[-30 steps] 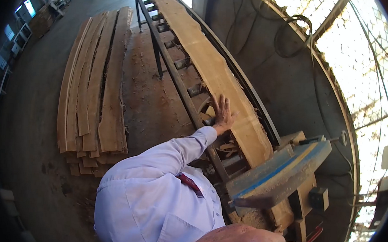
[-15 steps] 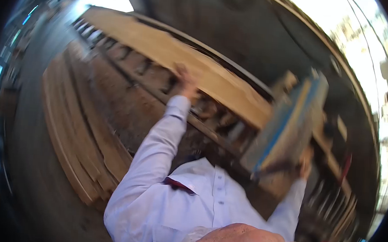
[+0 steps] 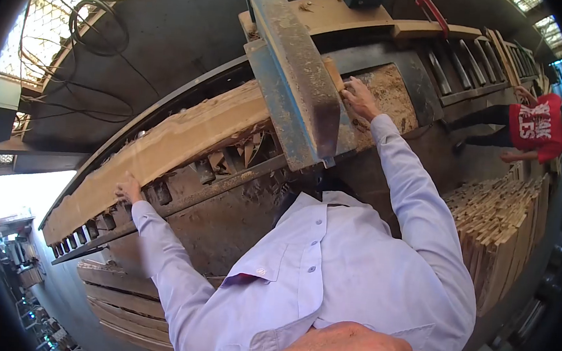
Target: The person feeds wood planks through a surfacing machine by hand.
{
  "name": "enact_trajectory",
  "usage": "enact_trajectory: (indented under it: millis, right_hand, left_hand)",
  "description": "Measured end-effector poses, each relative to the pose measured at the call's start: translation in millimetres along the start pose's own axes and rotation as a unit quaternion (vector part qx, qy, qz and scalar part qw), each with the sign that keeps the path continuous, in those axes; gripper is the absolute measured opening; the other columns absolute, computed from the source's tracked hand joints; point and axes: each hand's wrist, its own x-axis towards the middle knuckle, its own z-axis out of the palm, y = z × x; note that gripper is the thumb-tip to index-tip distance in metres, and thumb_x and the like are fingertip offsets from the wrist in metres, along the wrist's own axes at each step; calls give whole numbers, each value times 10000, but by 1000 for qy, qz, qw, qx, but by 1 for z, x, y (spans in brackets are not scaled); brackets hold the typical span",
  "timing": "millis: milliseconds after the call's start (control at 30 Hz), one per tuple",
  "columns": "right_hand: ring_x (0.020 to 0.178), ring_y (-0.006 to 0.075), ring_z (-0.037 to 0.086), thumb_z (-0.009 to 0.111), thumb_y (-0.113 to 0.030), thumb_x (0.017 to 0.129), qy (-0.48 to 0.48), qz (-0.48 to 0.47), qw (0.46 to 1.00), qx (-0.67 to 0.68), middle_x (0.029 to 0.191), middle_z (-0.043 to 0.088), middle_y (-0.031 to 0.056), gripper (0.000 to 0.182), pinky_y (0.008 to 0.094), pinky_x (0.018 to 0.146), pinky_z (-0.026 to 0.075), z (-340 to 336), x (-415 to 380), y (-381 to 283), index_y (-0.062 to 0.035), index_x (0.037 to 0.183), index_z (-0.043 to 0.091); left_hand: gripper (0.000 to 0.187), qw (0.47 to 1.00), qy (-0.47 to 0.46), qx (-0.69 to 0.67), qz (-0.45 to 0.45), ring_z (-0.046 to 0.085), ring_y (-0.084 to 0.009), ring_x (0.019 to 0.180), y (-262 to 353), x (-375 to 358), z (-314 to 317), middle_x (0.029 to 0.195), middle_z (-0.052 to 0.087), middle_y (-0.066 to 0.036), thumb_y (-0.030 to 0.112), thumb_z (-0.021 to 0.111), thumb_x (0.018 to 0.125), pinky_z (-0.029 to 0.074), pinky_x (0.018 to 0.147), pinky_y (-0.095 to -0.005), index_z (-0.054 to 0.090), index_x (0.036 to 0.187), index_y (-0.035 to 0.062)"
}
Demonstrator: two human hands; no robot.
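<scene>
A long wooden board (image 3: 186,126) lies along a roller bed and runs under a blue machine head (image 3: 295,65) coated in sawdust. My left hand (image 3: 129,189) rests at the board's near edge, fingers spread against the wood. On the other side of the machine head, my right hand (image 3: 362,101) has its bent fingers apart. Its fingertips are right at a short stretch of wood (image 3: 333,75) showing beside the head. The part of the board under the head is hidden.
Wood chips cover the machine table (image 3: 394,95) on the right. Beyond it are metal rollers (image 3: 458,64) and a red-handled tool (image 3: 431,10). A person in a red shirt (image 3: 538,127) stands near stacked wood strips (image 3: 496,223). Planks (image 3: 129,295) lie lower left; cables (image 3: 102,29) hang upper left.
My view has swung round to the right and sharpened, bringing the machine head nearer the middle. My left hand now touches the board's edge, and the person in red has come into full view.
</scene>
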Motion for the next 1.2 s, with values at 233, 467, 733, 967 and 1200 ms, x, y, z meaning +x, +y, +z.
enact_trajectory:
  millis: [233,467,733,967,1200]
  right_hand:
    - [1408,419,304,574,-229,934,-27,-130,991,22,1506,349,242,318,448,1172,244,39,6,-3,-66,1204,615]
    - [1406,405,316,608,-198,918,-35,-146,988,43,1493,367,243,277,453,1163,258,15,-5,-5,-68,1158,656]
    - [1307,403,429,639,-271,889,218,58,965,-131,1368,511,225,325,454,1118,322,-110,-27,191,-71,1143,659]
    - [1438,335,255,488,-501,966,234,136,947,-172,1519,342,180,592,461,1191,182,-129,-39,265,-101,1401,458]
    - [1454,284,237,432,-552,975,230,144,944,-185,1536,331,123,608,445,1204,156,-131,-32,262,-152,1433,415]
  left_hand:
    - [822,991,16,-12,133,193,-425,1446,88,-167,-6,1539,249,-265,616,478,918,176,1142,-594,328,1463,19]
    - [869,993,-22,-65,98,134,-493,1440,165,-282,-7,1562,180,-283,594,519,908,144,1167,-563,287,1465,-31]
    - [908,917,-164,-364,-14,524,-348,1221,136,-231,35,1384,481,-284,606,577,883,431,995,-427,442,1304,-188]
    - [862,919,-168,-350,-71,622,-272,990,202,-290,-39,1176,627,-231,612,582,888,485,859,-396,546,1202,-190]
    - [857,944,-176,-277,-46,622,-272,976,229,-273,-32,1163,631,-226,610,580,891,487,850,-396,550,1197,-190]
